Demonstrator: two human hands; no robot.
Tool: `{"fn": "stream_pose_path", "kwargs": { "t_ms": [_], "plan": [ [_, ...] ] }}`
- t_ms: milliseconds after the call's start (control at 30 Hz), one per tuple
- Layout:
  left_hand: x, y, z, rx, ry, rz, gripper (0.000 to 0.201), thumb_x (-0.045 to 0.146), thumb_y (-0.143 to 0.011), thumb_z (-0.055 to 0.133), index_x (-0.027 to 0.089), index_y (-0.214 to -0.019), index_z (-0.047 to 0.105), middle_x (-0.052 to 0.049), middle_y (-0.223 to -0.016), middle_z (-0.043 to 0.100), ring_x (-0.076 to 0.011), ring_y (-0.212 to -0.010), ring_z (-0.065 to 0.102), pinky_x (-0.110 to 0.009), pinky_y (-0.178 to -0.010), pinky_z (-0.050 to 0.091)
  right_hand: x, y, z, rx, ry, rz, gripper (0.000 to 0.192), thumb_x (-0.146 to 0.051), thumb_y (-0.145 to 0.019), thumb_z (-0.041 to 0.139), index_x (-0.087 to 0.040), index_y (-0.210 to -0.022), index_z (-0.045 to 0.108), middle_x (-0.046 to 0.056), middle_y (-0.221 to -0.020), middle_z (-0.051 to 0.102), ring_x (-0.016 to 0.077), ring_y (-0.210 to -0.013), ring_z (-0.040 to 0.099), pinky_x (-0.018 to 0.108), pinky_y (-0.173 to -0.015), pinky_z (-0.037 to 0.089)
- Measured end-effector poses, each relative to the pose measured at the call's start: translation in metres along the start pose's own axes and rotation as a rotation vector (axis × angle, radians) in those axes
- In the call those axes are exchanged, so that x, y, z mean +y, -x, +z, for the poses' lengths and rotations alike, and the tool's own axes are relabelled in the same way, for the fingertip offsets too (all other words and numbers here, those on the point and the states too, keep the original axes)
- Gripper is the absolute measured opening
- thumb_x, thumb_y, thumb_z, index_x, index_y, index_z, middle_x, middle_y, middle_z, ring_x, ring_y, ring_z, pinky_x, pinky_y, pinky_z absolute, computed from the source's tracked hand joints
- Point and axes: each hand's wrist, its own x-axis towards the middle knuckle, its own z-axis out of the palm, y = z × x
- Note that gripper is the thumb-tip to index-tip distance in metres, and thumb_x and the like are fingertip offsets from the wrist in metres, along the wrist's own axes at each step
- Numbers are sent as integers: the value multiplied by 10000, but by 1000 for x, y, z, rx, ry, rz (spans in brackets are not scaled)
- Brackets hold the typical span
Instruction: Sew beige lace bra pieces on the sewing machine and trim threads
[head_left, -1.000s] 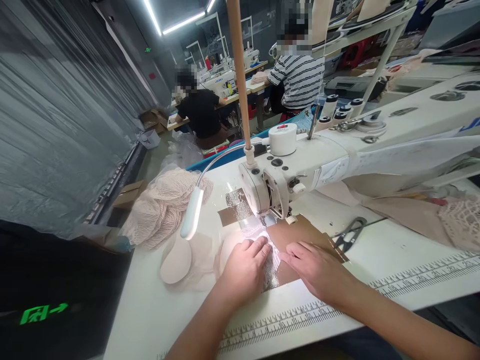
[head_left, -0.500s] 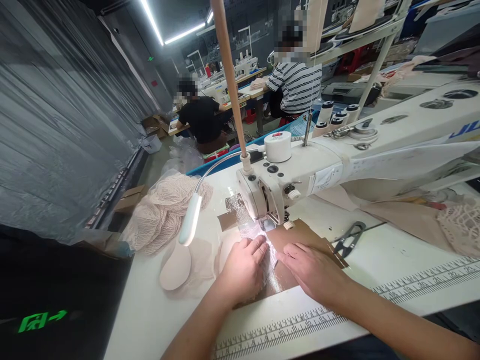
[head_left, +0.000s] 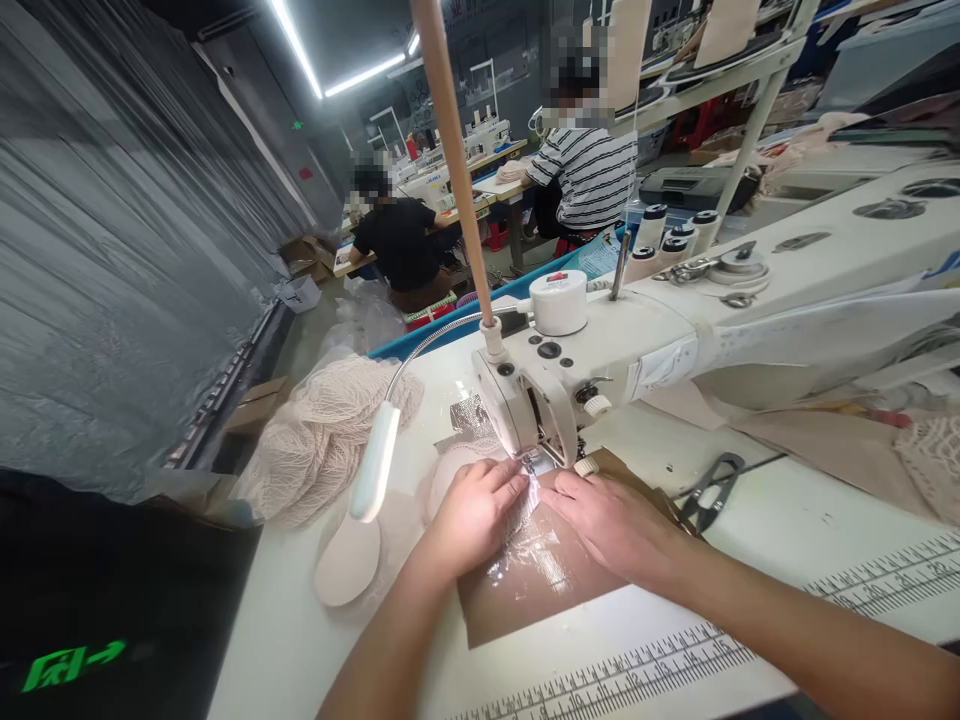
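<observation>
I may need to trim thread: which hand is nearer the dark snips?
The right hand, its wrist close beside the dark snips; the left hand lies farther off, beyond the right one.

Dimly lit, glowing ceiling tubes, bright lamp, glare on brown sheet

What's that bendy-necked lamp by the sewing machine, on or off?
On: the lamp glows bright white along the side of its head that faces the sewing machine.

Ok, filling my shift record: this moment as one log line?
left hand: on pale fabric | right hand: over brown sheet | lamp: lit
</observation>
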Motion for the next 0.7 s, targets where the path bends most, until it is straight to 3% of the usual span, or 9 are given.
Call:
{"fn": "stream_pose_path", "kwargs": {
  "t_ms": [133, 400, 700],
  "plan": [
    [3, 4, 3, 14, 28, 57, 382, 134, -902, 446, 197, -1264, 548, -97, -1305, 570, -235, -1055, 530, -410, -875, 471, 2, 1, 3, 48, -5, -29, 385, 4, -739, 454, -154, -1029, 651, 73, -931, 634, 171, -716, 526, 301, -644, 373],
    [-8, -3, 6, 31, 47, 28, 435, 91, -841, 480, 193, -1255, 569, -96, -1282, 591, -247, -998, 530, -417, -854, 461, 2, -9, 3, 75, 10, 31, 436, -3, -794, 370, -152, -1077, 665, 71, -850, 650, 178, -656, 538, 302, -544, 367],
    [-9, -9, 3, 48, 61, -32, 387, 127, -885, 438, 218, -1234, 577, -80, -1147, 646, -231, -880, 515, -387, -791, 436, 6, -8, 1, 97, -55, 55, 410, -42, -804, 395, -221, -1055, 666, 42, -903, 692, 191, -766, 589, 294, -646, 424]
  ]
}}
